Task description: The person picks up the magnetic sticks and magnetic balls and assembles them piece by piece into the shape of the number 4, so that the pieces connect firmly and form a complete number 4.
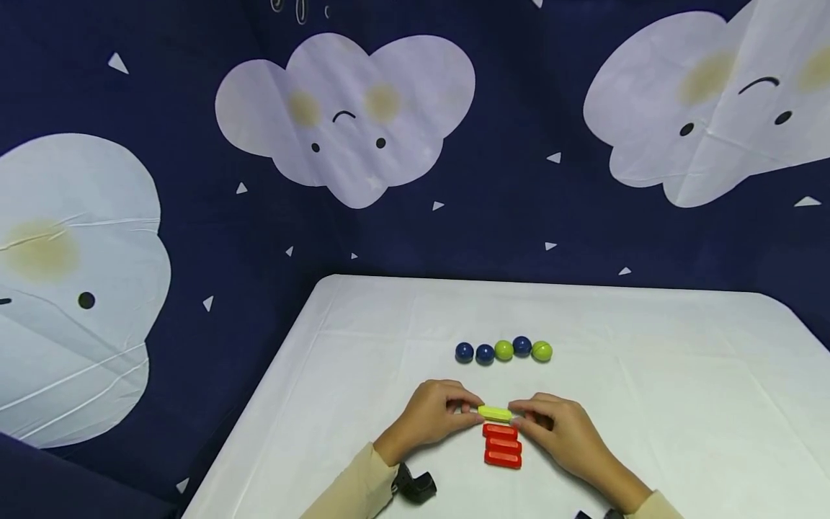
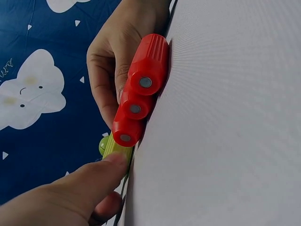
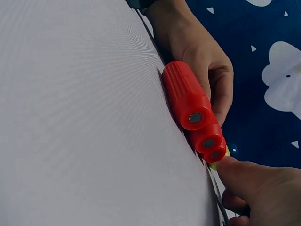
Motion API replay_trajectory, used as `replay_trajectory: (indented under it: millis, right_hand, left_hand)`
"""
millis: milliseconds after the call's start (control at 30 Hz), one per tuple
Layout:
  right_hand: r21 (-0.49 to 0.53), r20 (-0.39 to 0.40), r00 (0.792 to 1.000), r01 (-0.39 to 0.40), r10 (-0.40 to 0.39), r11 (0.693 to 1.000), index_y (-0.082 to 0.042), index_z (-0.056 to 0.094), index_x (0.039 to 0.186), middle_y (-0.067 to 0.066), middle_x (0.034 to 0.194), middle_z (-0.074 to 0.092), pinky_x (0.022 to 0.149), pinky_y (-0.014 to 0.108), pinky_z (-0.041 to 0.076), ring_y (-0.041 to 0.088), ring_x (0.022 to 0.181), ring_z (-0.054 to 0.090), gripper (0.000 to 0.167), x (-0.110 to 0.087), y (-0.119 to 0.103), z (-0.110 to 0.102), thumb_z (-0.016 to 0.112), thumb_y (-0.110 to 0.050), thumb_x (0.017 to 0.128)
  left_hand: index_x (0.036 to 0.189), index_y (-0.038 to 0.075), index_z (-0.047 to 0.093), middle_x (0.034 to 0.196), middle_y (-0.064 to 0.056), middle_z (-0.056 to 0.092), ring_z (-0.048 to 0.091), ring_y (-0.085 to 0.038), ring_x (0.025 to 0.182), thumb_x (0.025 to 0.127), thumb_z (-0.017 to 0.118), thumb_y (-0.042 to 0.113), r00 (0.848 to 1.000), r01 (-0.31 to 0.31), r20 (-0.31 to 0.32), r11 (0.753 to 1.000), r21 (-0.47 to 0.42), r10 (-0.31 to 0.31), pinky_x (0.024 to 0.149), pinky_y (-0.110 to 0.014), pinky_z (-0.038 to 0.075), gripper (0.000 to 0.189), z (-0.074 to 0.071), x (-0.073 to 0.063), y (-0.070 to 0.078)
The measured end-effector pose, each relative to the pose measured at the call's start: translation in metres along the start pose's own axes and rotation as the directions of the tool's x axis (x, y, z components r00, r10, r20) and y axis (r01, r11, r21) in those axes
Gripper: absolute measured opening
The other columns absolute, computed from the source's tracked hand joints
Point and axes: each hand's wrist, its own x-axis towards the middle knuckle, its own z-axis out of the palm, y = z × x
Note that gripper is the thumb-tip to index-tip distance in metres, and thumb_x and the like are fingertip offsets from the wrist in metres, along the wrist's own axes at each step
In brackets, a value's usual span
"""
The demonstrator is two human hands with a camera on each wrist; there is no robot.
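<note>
Both hands meet at a yellow-green magnetic stick (image 1: 495, 414) lying crosswise on the table. My left hand (image 1: 436, 414) pinches its left end between thumb and fingers, while the right hand (image 1: 563, 430) pinches the other end. Just nearer to me lie three red magnetic sticks, side by side in a row: a far one (image 1: 500, 432), a middle one (image 1: 503, 445) and a near one (image 1: 502, 459). Round grey metal discs show in their ends in both wrist views. In the right wrist view the yellow-green stick is mostly hidden behind the red ones and the fingers.
Beyond the hands, a row of balls runs across the white table (image 1: 648, 375): dark blue ones (image 1: 464, 352) and green ones (image 1: 542, 351). A dark blue cloth (image 1: 506, 231) with clouds hangs behind the table. Black wrist cameras (image 1: 418, 487) sit by the sleeves.
</note>
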Motion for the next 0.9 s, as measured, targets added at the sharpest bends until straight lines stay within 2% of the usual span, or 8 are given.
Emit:
replay_trajectory:
  millis: [133,267,400,500,600,667,767,900]
  right_hand:
    - [-0.001,-0.024,1.0,-0.001,0.001,1.0,-0.022,0.08,0.101,-0.023,0.073,0.049,0.052,0.019,0.038,-0.002,0.061,0.044,0.022,-0.001,0.001,0.002,0.088,-0.017,0.081]
    - [-0.005,-0.033,0.999,-0.012,0.012,1.0,-0.021,0.081,0.1,-0.023,0.072,0.048,0.053,0.019,0.038,-0.002,0.061,0.044,0.022,-0.001,0.001,0.004,0.089,-0.015,0.08]
    - [-0.016,-0.033,0.999,-0.021,0.021,1.0,-0.021,0.081,0.1,-0.023,0.071,0.047,0.053,0.019,0.038,-0.002,0.061,0.044,0.023,-0.001,0.001,0.006,0.089,-0.015,0.08]
    - [-0.02,-0.036,0.999,-0.015,0.014,1.0,-0.022,0.081,0.1,-0.023,0.071,0.047,0.053,0.019,0.038,-0.002,0.061,0.044,0.024,-0.001,0.001,0.007,0.09,-0.015,0.079]
    - [-0.021,-0.051,0.999,0.003,-0.004,1.0,-0.021,0.081,0.098,-0.023,0.071,0.047,0.053,0.019,0.037,-0.003,0.06,0.043,0.023,0.0,0.0,0.007,0.09,-0.014,0.078]
    - [-0.02,-0.062,0.998,0.015,-0.016,1.0,-0.02,0.081,0.096,-0.023,0.07,0.047,0.053,0.019,0.037,-0.003,0.06,0.043,0.022,0.001,-0.001,0.006,0.09,-0.013,0.077]
    - [-0.018,-0.06,0.998,0.008,-0.009,1.0,-0.019,0.081,0.094,-0.022,0.07,0.047,0.053,0.019,0.037,-0.002,0.06,0.043,0.02,0.004,-0.002,0.003,0.09,-0.013,0.078]
    - [-0.02,-0.028,0.999,-0.031,0.03,0.999,-0.02,0.081,0.095,-0.021,0.069,0.049,0.054,0.021,0.038,0.0,0.061,0.044,0.017,0.015,-0.002,-0.002,0.088,-0.014,0.081]
  left_hand:
    - [0.098,0.018,0.082,0.075,0.018,0.059,0.045,0.007,0.062,0.085,0.086,0.028,1.0,0.018,-0.016,0.998,-0.055,-0.019,0.055,-0.014,0.041,0.016,0.0,-0.002,-0.001]
    - [0.098,0.017,0.082,0.075,0.016,0.06,0.049,0.004,0.064,0.085,0.087,0.025,0.995,0.068,-0.06,0.99,-0.126,-0.076,0.055,-0.016,0.044,0.016,-0.001,-0.005,-0.002]
    - [0.095,0.016,0.082,0.073,0.013,0.059,0.05,0.001,0.063,0.083,0.088,0.022,0.978,0.127,-0.137,0.97,-0.205,-0.156,0.054,-0.018,0.044,0.015,-0.004,-0.008,0.0]
    - [0.094,0.014,0.082,0.071,0.012,0.059,0.049,0.0,0.061,0.082,0.089,0.021,0.959,0.136,-0.211,0.96,-0.243,-0.189,0.052,-0.017,0.042,0.015,-0.006,-0.01,0.002]
    - [0.092,0.013,0.082,0.069,0.011,0.058,0.049,-0.001,0.059,0.081,0.089,0.019,0.932,0.134,-0.295,0.958,-0.253,-0.209,0.05,-0.017,0.04,0.015,-0.008,-0.012,0.006]
    - [0.091,0.014,0.082,0.067,0.011,0.057,0.049,-0.002,0.058,0.081,0.09,0.02,0.908,0.147,-0.351,0.958,-0.246,-0.23,0.05,-0.017,0.04,0.014,-0.007,-0.013,0.008]
    - [0.089,0.015,0.082,0.065,0.011,0.057,0.049,-0.003,0.058,0.081,0.09,0.021,0.862,0.187,-0.42,0.949,-0.256,-0.283,0.05,-0.017,0.04,0.013,-0.005,-0.014,0.013]
    - [0.088,0.016,0.082,0.065,0.01,0.057,0.051,-0.005,0.058,0.08,0.09,0.023,0.8,0.235,-0.478,0.922,-0.308,-0.363,0.051,-0.019,0.042,0.013,-0.001,-0.015,0.023]
